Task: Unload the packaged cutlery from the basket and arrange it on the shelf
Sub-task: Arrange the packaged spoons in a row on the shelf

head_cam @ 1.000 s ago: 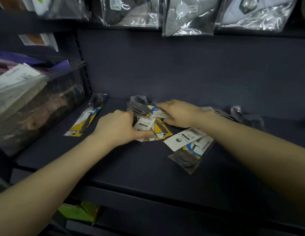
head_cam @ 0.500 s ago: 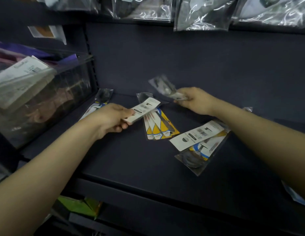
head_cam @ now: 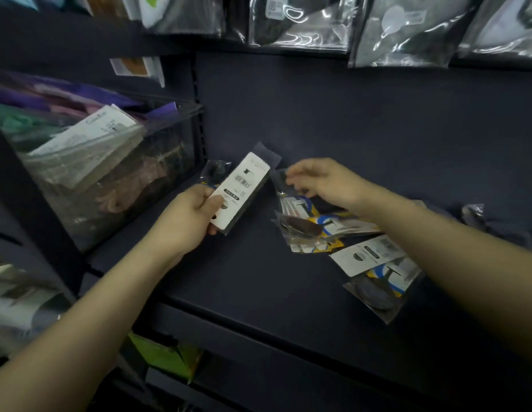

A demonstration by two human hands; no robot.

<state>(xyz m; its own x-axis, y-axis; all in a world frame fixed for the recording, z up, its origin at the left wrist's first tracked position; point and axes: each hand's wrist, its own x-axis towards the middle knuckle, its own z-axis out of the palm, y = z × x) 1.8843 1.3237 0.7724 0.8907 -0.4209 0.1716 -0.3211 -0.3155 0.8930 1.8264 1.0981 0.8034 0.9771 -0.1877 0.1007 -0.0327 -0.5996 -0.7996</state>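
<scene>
A white pack (head_cam: 242, 190) is gripped by the left hand (head_cam: 187, 221). The right hand (head_cam: 321, 181) is held open over packs (head_cam: 312, 227) on the shelf (head_cam: 258, 278). At nine o'clock, a clear bin (head_cam: 116, 185) is stuffed with bags.

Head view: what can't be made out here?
- Right hand: motion-blurred; grip on anything unclear.
- Packet in the left hand: label print too small to read.
- Pile of packets: overlapping, glare; contents and count unclear.
- Basket: not in view.
- Far-right packet: dim, contents unclear.
</scene>
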